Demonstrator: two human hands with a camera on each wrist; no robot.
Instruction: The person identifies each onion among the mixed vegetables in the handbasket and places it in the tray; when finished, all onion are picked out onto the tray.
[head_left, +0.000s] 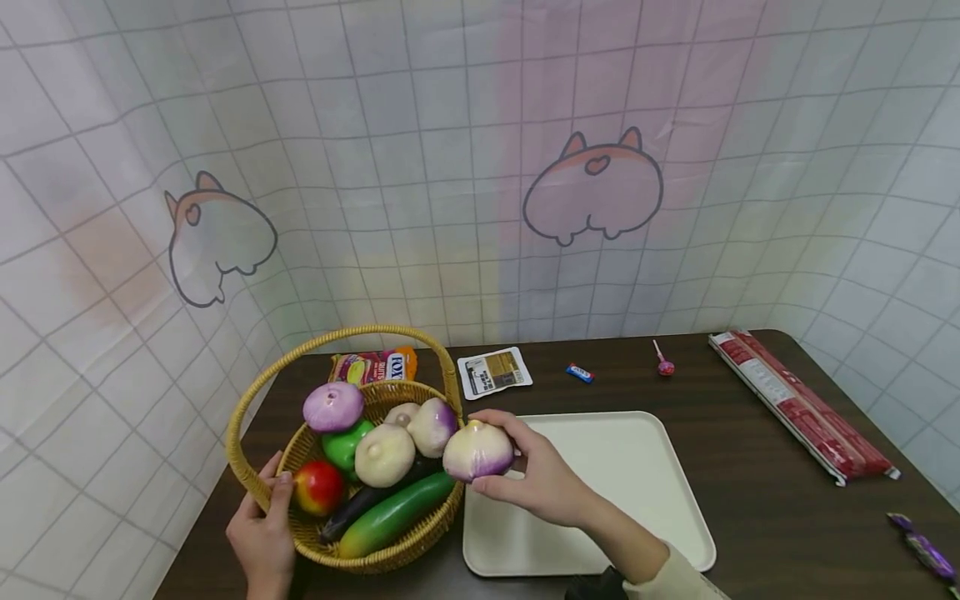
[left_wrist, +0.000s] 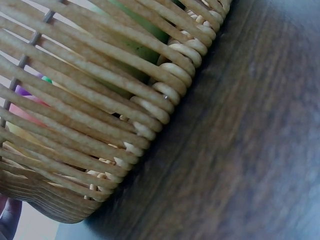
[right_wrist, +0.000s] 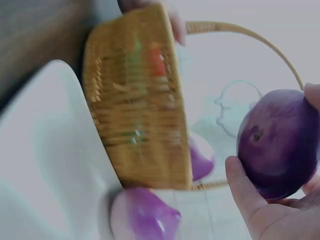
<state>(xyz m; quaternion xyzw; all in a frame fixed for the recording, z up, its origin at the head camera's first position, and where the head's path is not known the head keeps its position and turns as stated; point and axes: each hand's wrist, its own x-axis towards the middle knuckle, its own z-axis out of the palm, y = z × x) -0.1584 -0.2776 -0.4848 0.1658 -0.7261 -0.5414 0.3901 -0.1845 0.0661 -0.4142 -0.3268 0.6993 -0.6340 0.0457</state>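
**Round turnip held at the edge of a heaped basket**

The person's right hand pinches a white-and-purple turnip between thumb and fingers, just at the right rim of the wicker basket and by the left edge of the white tray. The left hand grips the basket's left side, its thumb and fingers about the rim near the handle; how firmly, one cannot tell.

The turnip looks smooth and round, so a loosened pinch could let it slip onto the tray or dark table. The load is piled high: the purple bulb sits up at the far left rim and might roll out if the basket were tilted or the pile knocked. An uneven pull by the left hand could cause that tilt.

In the right wrist view, another purple-and-white vegetable seems to lie outside the basket, beside the tray, though blur leaves its exact place uncertain.
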